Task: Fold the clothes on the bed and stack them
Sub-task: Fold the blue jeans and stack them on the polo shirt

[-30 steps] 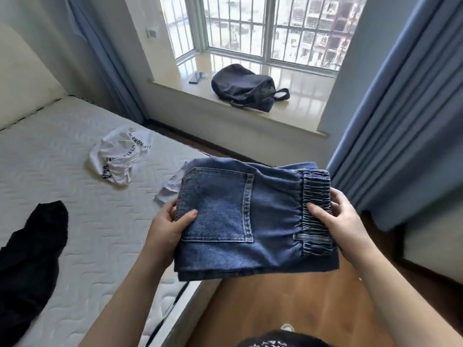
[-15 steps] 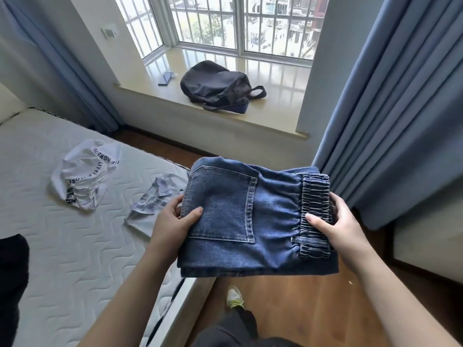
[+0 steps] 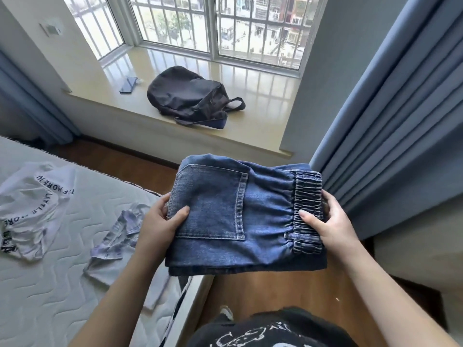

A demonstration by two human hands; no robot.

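Head view. Jeans (image 3: 240,216): folded blue denim, centre of frame, held in the air above the bed's corner and the wood floor (image 3: 270,289); back pocket up, elastic waistband toward the right. Left hand (image 3: 160,224): grips the jeans' left edge, thumb on top. Right hand (image 3: 328,226): grips the waistband, thumb on top. Bed (image 3: 45,284): lower left, carrying a crumpled white shirt (image 3: 32,211) with black lettering and a pale garment (image 3: 120,236) just beside the left hand. Backpack (image 3: 188,96): dark, on the windowsill, upper centre. Curtain (image 3: 390,121): blue, right.
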